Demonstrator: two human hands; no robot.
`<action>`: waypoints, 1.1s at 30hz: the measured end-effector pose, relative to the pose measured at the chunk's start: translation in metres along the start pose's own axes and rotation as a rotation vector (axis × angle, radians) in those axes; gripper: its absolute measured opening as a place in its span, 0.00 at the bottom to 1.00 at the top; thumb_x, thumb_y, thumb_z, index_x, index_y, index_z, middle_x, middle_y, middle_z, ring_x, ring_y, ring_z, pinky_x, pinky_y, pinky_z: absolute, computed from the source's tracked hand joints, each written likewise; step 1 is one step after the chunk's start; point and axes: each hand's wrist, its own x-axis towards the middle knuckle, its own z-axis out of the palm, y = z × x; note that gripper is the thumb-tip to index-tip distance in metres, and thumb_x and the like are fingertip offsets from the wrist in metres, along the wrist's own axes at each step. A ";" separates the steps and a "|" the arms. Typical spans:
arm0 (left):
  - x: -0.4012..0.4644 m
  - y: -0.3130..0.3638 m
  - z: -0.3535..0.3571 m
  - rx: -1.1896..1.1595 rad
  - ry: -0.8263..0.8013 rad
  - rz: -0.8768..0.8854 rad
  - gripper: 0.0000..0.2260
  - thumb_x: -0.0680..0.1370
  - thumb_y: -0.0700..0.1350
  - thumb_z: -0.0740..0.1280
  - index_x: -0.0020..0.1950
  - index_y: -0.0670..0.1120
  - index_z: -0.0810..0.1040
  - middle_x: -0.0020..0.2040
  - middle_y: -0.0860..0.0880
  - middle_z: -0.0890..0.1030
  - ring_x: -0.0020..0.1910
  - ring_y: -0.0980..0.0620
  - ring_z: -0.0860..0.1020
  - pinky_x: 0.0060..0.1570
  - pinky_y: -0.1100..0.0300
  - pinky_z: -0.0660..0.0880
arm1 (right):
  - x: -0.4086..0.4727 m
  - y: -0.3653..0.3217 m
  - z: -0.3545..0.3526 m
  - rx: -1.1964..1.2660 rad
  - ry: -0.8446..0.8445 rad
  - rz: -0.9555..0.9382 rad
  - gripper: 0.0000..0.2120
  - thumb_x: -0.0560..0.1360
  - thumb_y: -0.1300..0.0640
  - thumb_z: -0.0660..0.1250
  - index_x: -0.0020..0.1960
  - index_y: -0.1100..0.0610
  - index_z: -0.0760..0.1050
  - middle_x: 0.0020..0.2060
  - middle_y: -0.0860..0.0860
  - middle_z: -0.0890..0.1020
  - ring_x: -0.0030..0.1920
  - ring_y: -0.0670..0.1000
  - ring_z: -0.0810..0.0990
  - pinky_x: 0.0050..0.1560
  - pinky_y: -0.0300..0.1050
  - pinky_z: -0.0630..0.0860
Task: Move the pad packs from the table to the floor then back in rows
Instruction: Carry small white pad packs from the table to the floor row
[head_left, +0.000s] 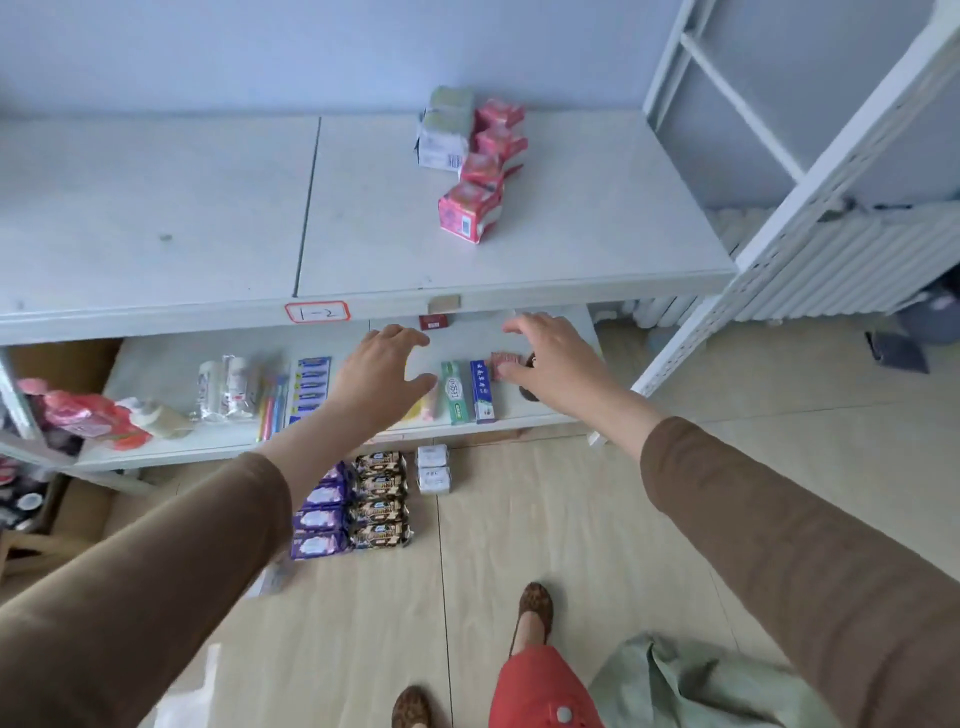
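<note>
Pink plastic-wrapped pad packs (483, 171) stand in a row on the white table (156, 208), beside grey-green ones (441, 130). Both hands, left (382, 371) and right (545, 358), reach up empty, fingers spread wide. Clearing the table seems underway; next comes grasping the nearest pack.

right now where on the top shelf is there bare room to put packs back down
The whole left panel of the top shelf is bare, and so is the right panel's front strip between the red packs and the shelf edge. It is crowded only at the back right, where the red row sits beside the grey-green packs.
</note>
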 end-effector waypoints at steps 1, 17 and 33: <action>0.010 0.007 -0.008 -0.012 0.019 0.011 0.21 0.77 0.52 0.69 0.69 0.50 0.72 0.67 0.49 0.73 0.67 0.46 0.69 0.64 0.50 0.67 | 0.008 0.003 -0.014 -0.002 0.019 -0.006 0.22 0.77 0.50 0.67 0.69 0.51 0.69 0.66 0.49 0.74 0.67 0.52 0.69 0.60 0.53 0.73; 0.221 0.048 -0.057 -0.058 0.155 -0.086 0.22 0.77 0.52 0.69 0.69 0.48 0.73 0.66 0.47 0.74 0.66 0.46 0.71 0.63 0.55 0.65 | 0.220 0.079 -0.117 0.098 0.015 -0.065 0.24 0.77 0.47 0.67 0.69 0.55 0.70 0.67 0.54 0.75 0.66 0.56 0.72 0.64 0.51 0.70; 0.450 -0.043 -0.079 -0.413 -0.079 -0.455 0.41 0.68 0.67 0.72 0.72 0.44 0.67 0.66 0.47 0.73 0.60 0.48 0.72 0.54 0.55 0.68 | 0.504 0.091 -0.112 0.010 0.015 0.122 0.30 0.77 0.37 0.62 0.68 0.58 0.73 0.65 0.57 0.77 0.67 0.61 0.72 0.64 0.49 0.68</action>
